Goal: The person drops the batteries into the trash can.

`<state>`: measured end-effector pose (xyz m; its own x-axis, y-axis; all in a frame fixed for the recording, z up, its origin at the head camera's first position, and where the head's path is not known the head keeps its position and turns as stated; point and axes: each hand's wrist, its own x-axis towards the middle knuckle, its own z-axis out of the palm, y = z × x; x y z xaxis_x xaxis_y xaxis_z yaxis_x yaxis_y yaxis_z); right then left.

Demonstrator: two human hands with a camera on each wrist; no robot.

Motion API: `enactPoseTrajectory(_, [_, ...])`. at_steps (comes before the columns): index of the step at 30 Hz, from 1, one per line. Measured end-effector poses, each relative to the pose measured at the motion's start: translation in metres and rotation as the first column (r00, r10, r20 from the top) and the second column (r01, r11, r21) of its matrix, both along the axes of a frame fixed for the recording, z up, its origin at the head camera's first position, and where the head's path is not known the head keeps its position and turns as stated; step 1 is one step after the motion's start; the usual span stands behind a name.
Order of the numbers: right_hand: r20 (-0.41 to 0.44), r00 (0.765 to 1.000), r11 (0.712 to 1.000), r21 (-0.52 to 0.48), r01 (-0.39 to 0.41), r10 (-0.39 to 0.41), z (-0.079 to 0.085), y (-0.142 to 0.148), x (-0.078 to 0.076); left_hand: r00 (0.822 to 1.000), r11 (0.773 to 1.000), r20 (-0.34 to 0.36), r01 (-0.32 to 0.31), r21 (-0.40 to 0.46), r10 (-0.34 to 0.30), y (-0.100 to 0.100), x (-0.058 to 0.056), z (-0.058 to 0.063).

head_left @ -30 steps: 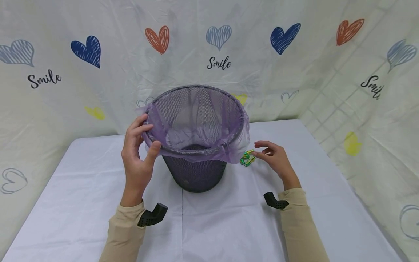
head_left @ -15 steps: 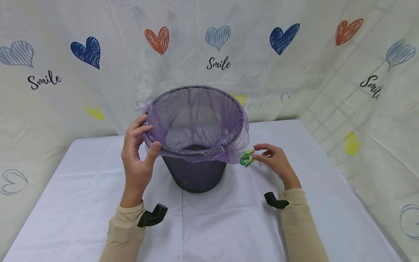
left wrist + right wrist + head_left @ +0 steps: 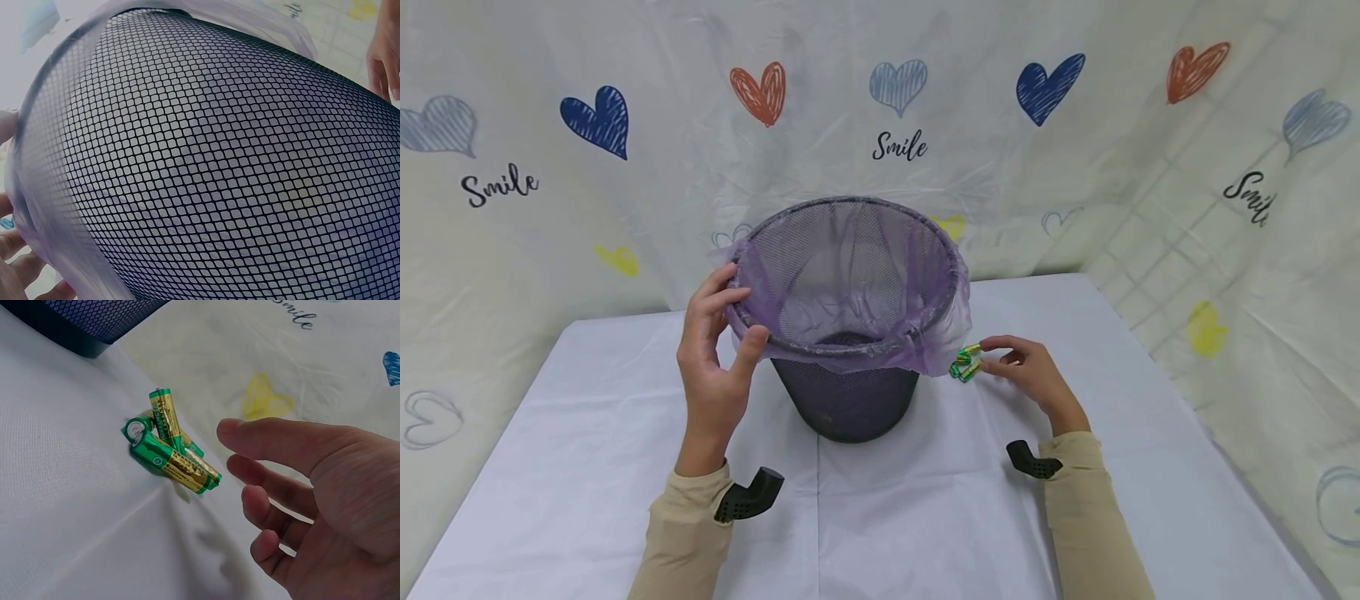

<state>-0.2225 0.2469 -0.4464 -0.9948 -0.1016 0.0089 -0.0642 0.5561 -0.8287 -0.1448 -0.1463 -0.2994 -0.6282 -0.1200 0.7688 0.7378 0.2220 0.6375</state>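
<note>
Where batteries (image 3: 182, 470) lie (heaped), right hand (image 3: 1036, 375) hovers; left (image 3: 713, 379) grips bin (image 3: 850, 404).

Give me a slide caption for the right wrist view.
Right hand beside piled green-and-gold batteries on a white cloth, near a mesh bin.

Soft light, hazy left wrist view

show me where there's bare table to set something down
Bare white cloth lies between the sleeves, on the near side of the bin, and left of the left hand. It's crowded right of the bin, where the batteries lie near the right hand.
</note>
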Motion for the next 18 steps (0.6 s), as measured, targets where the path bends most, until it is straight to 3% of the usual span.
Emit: enactPoseTrajectory(18, [0.045, 0.999, 1.000, 0.000, -0.012, 0.012, -0.0073, -0.0047, -0.0036, 1.000, 1.000, -0.008, -0.011, -0.010, 0.010, -0.0013, -0.0002, -0.0006])
